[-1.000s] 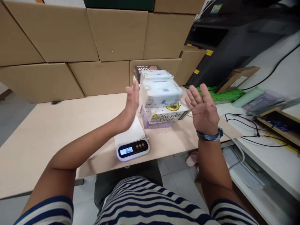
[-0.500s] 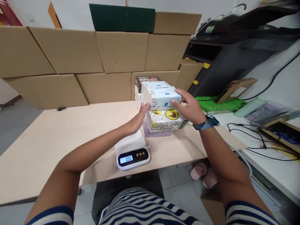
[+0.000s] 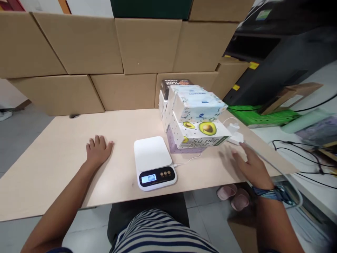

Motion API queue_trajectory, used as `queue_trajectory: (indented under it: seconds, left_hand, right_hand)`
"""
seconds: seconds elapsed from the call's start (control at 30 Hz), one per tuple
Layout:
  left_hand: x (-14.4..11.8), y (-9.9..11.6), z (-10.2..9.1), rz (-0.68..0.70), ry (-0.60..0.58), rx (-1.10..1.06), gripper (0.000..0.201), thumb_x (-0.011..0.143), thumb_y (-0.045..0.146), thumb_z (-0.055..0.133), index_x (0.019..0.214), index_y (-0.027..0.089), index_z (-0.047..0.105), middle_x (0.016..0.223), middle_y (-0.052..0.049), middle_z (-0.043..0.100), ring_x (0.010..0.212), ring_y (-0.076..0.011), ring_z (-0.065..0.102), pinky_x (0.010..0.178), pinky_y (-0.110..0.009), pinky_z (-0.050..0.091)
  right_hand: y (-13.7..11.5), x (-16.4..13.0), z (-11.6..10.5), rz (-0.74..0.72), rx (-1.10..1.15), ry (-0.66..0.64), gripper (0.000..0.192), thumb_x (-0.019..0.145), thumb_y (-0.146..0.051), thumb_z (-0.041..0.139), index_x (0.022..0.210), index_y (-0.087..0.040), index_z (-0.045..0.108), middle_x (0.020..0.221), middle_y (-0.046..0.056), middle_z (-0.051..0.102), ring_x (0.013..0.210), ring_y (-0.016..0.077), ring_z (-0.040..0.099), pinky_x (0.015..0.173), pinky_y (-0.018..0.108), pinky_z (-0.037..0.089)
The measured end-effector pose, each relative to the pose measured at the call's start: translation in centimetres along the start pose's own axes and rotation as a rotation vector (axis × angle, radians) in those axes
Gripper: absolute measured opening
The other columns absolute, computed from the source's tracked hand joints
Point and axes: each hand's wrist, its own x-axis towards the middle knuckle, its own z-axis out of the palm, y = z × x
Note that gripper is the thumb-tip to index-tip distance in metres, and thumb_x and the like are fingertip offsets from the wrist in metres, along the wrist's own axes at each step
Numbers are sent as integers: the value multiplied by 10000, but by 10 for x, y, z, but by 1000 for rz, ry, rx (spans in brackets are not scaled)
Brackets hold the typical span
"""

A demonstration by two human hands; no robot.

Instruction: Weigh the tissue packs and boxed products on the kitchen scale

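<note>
Head view: your left hand (image 3: 98, 150) flat on table (image 3: 52, 165), right hand (image 3: 247, 165) open, blurred. Wipes pack (image 3: 198, 107) looks soft, light; grip short ends.

Smooth white plastic scale (image 3: 152, 154) sits on a matt pale wood-look table (image 3: 52, 158).

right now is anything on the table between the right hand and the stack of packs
Nothing visible. The right hand lies blurred on the table, just right of and nearer than the stack, with only bare tabletop between. The white plug and its cable sit just beyond the fingers, to the stack's right, not in the gap.
</note>
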Motion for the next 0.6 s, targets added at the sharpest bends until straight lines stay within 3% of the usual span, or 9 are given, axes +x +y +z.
queue_trajectory:
  seconds: [0.03, 0.13, 0.33, 0.47, 0.53, 0.6]
  left_hand:
    - [1, -6, 2, -28, -5, 64, 903, 1055, 572, 367, 1720, -40, 377, 1857, -319, 233, 1763, -530, 138, 1406, -755, 111]
    - [0, -7, 5, -36, -15, 222, 881, 1073, 585, 301, 1752, 26, 350, 1870, -280, 238, 1761, -492, 204, 1410, -714, 171]
    - [-2, 0, 9, -38, -49, 258, 880, 1082, 599, 271, 1769, 50, 315, 1890, -237, 206, 1780, -444, 172, 1430, -674, 151]
    - [-2, -8, 11, -28, -37, 220, 867, 1082, 599, 306, 1761, 60, 340, 1887, -243, 218, 1779, -455, 167, 1430, -688, 135]
    - [-3, -6, 9, -21, -16, 146, 892, 1073, 604, 357, 1757, 32, 330, 1870, -281, 238, 1768, -491, 176, 1420, -724, 124]
    - [-5, 8, 3, 60, -7, 9, 992, 1047, 620, 449, 1765, -30, 235, 1863, -325, 206, 1764, -503, 178, 1429, -708, 136]
  right_hand:
    - [11, -10, 7, 27, -38, -68, 713, 986, -671, 542, 1411, -125, 717, 1476, 287, 726, 1418, 430, 704, 1234, 661, 550]
    - [25, -34, 19, 52, -107, -128, 640, 1011, -593, 481, 1366, -129, 741, 1528, 270, 707, 1505, 424, 640, 1292, 701, 467]
    - [16, -41, 15, 89, -242, -221, 701, 1032, -570, 418, 1466, -107, 715, 1652, 264, 610, 1595, 439, 545, 1315, 719, 414]
    - [15, -44, 13, 149, -134, -163, 705, 1005, -654, 465, 1403, -144, 746, 1622, 255, 641, 1591, 439, 551, 1348, 707, 373]
    - [16, -39, 12, 212, 0, -97, 715, 947, -717, 590, 1396, -180, 732, 1559, 242, 691, 1520, 438, 622, 1309, 720, 430]
    - [15, -22, 9, 269, 186, -35, 748, 907, -754, 672, 1447, -235, 677, 1501, 214, 723, 1389, 422, 722, 1168, 718, 574]
